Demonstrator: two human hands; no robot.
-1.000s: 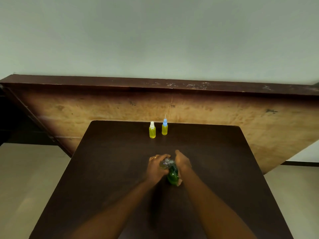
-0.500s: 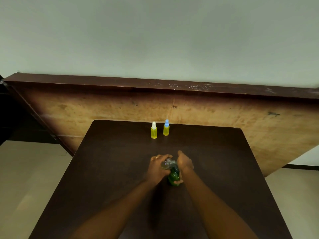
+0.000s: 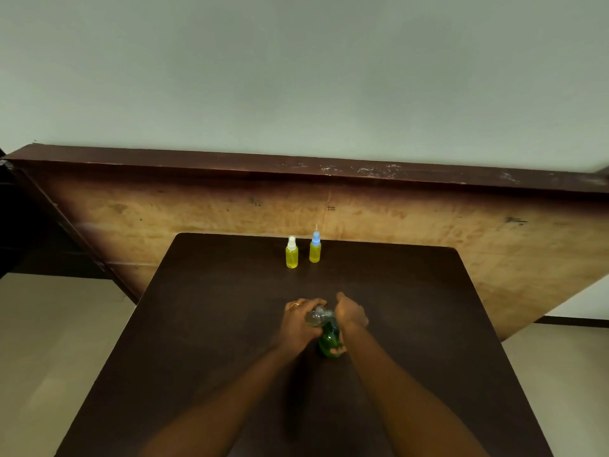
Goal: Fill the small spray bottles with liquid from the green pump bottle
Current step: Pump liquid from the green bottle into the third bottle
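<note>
The green pump bottle [image 3: 329, 343] stands on the dark table [image 3: 211, 324], near its middle. My right hand [image 3: 351, 316] is wrapped around the bottle's body, with a thumb showing low on its side. My left hand [image 3: 301, 321], with a ring on one finger, grips the clear pump head [image 3: 319, 316] at the bottle's top. Two small spray bottles filled with yellow liquid stand side by side near the table's far edge: one with a white cap [image 3: 291, 253] on the left and one with a blue cap [image 3: 315, 248] on the right.
A large wooden board [image 3: 412, 222] leans against the pale wall just behind the table's far edge. Light floor shows on both sides of the table.
Both hands stay on the green bottle and its pump head, with only a slight shift. The spray bottles have not moved.
</note>
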